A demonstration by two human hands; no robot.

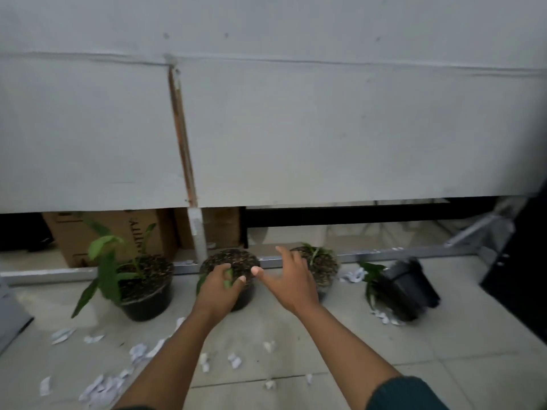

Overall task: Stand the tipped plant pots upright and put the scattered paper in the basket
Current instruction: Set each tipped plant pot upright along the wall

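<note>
Three black plant pots stand upright along the wall: a left pot with tall green leaves, a middle pot and a right pot with a small plant. A fourth black pot lies tipped on its side at the right, leaves toward the left. My left hand rests over the middle pot's near rim, fingers curled around a green leaf. My right hand hovers open between the middle and right pots. White paper scraps are scattered over the tiled floor. No basket is in view.
A grey panel wall rises behind the pots, with a metal rail along its base. Cardboard boxes sit in the gap under the wall. A grey object is at the left edge, a dark object at the right edge.
</note>
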